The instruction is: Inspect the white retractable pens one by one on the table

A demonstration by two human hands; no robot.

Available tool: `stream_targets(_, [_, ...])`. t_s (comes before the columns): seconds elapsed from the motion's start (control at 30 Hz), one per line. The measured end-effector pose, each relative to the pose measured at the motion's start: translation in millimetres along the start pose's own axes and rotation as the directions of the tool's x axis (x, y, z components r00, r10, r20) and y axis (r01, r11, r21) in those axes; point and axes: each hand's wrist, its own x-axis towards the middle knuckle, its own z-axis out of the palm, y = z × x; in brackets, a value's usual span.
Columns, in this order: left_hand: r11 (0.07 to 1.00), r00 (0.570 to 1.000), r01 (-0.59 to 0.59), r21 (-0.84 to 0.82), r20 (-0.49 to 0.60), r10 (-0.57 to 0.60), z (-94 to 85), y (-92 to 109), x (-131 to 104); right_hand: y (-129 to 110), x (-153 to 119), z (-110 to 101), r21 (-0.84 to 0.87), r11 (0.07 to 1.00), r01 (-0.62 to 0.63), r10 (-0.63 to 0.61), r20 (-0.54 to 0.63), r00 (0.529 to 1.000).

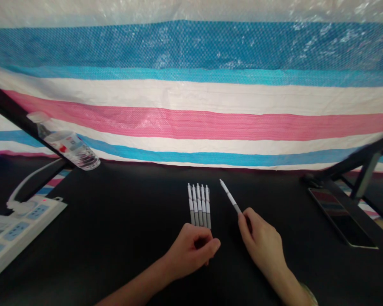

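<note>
Several white pens with grey lower ends (199, 205) lie side by side in a row on the black table (124, 212). My left hand (194, 250) rests just below their near ends, its fingers curled and the thumb pointing right; what it holds, if anything, is hidden. To the right of the row, my right hand (261, 238) pinches the grey end of one more white pen (230, 195). That pen slants up and to the left, its tip apart from the row.
A white power strip (25, 229) with a plugged cable is at the left. Behind it a clear plastic bottle (72, 146) leans by a black bar. A dark phone (341, 219) lies at the right, near a black stand (364, 170). Striped sheeting (191, 123) hangs behind the table.
</note>
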Motion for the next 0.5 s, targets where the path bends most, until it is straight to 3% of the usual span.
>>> stream_targets(0.07, [0.999, 1.0, 0.003, -0.035, 0.0, -0.003, -1.2, 3.7, -0.1, -3.3, -1.8, -7.1, 0.211, 0.975, 0.063, -0.054, -0.048, 0.997])
stream_targets(0.17, [0.994, 1.0, -0.012, -0.106, -0.016, 0.01, -2.4, 6.0, 0.7, -8.2, -7.3, -12.1, 0.517, 0.846, 0.128, -0.142, -0.013, 0.99])
stream_targets(0.37, [0.959, 0.975, -0.215, -0.187, -0.094, 0.2, 1.5, -6.2, -0.6, -11.8, -25.5, 3.5, 0.866, 0.495, -0.065, -0.107, 0.135, 0.985])
stream_targets(0.43, [0.933, 0.936, -0.343, -0.106, -0.127, 0.329, 2.0, -10.3, -2.3, -11.5, -29.7, 9.5, 0.9, 0.41, -0.148, -0.065, 0.191, 0.98])
stream_targets(0.5, [0.9, 0.894, -0.436, -0.013, -0.125, 0.431, 1.6, -12.0, -4.2, -11.4, -31.6, 12.4, 0.906, 0.38, -0.189, -0.039, 0.22, 0.975])
